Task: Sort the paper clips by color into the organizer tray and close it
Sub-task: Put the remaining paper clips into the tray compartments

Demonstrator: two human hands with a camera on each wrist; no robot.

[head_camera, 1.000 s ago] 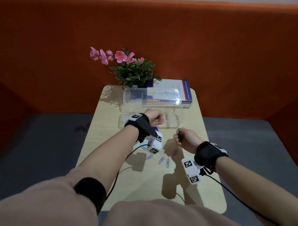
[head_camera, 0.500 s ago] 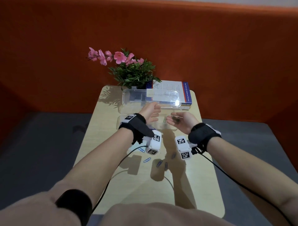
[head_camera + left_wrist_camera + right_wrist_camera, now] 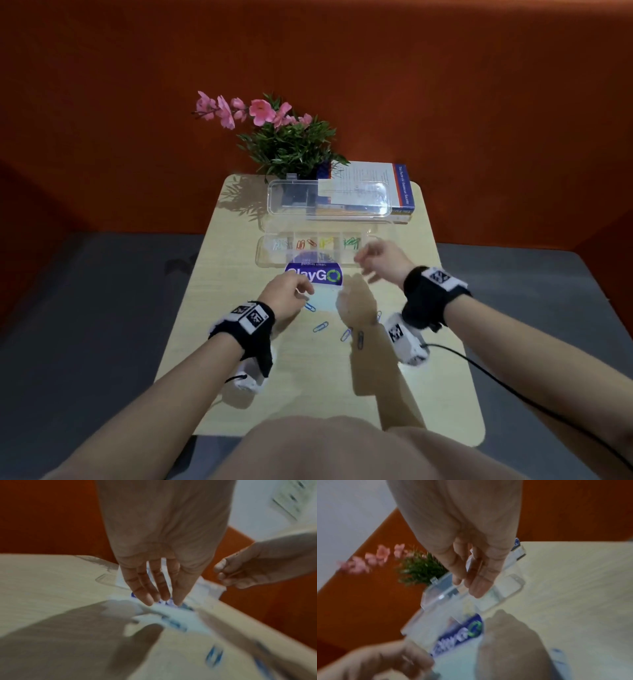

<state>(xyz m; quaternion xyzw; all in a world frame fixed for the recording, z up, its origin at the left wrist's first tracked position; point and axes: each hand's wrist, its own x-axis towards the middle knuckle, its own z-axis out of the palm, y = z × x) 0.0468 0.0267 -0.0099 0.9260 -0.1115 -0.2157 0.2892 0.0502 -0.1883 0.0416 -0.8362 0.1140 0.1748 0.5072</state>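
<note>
Near: blue paper clips point(image 3: 346, 331) loose on worktop point(image 3: 308, 383) | left hand point(image 3: 284, 295) fingers straight, touching white sachet point(image 3: 315, 275) | right hand point(image 3: 383, 262) loosely curled, holding nothing visible, beside organizer tray point(image 3: 318, 250) | far: lid point(image 3: 329, 198) upright, sorted clips inside.

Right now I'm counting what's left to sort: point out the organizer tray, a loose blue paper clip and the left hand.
organizer tray point(image 3: 265, 255): head view, bare left end wall.
blue paper clip point(image 3: 320, 327): head view, middle of the clip lying on the table.
left hand point(image 3: 286, 294): head view, back of the hand.
</note>
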